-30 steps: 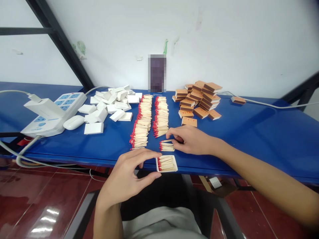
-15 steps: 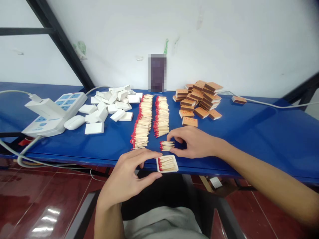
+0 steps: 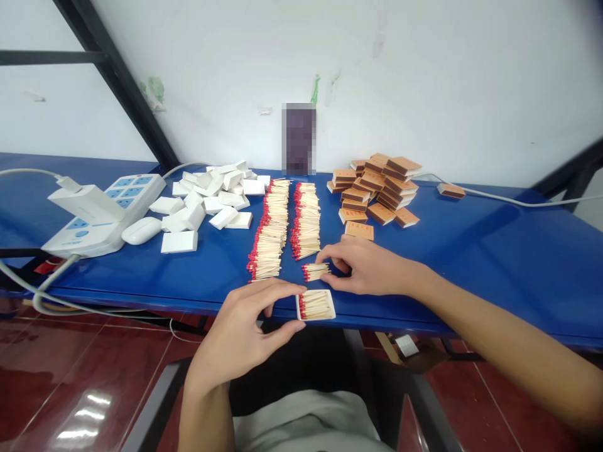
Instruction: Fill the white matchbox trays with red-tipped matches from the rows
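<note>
The match bunch (image 3: 313, 272) has shifted forward, between the right fingers (image 3: 335, 282).

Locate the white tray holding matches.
In the head view, the white tray lies below centre at the near edge of the table, its left end between thumb and forefinger of the left hand, nearer the person than the small match bunch.
</note>
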A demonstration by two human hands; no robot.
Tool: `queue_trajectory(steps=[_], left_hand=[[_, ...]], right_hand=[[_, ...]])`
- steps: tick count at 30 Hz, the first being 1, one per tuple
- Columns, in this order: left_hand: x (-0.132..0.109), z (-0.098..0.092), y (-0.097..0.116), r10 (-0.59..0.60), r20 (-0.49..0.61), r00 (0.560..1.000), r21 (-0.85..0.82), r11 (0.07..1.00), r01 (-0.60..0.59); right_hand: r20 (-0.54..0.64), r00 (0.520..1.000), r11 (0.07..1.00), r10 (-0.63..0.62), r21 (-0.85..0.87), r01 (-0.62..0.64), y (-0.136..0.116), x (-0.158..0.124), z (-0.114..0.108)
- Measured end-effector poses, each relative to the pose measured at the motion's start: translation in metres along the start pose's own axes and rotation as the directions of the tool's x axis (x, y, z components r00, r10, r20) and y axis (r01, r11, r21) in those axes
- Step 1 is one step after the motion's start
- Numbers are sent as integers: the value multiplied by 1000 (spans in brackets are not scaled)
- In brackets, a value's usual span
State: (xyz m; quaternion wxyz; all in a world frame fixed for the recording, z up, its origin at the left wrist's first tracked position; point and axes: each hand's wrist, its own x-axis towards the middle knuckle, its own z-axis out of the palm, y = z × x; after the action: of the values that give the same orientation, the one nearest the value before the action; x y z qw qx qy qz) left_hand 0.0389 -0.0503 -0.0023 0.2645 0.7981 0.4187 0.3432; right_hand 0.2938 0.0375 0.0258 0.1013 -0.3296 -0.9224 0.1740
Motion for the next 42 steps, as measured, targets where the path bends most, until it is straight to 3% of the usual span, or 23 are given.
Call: queue_trajectory(steps=[7,15,22,42], left_hand=[[0,0,-1,-3,2,1000,-2,1000,3],[0,1,1,-35,-19,999,26,999,35],[0,4,1,-56,-42,998,66,996,59],[0,4,7,-100,-3,995,113,989,99]], right_hand=[[-7,999,997,53,50,-52,-2,4,0],[186,982,1000,23,6,-25,-6,24,-19],[244,970,999,-12,32,5,0,28,-23],[106,994,997,36,-75,-28,-1,18,-11]])
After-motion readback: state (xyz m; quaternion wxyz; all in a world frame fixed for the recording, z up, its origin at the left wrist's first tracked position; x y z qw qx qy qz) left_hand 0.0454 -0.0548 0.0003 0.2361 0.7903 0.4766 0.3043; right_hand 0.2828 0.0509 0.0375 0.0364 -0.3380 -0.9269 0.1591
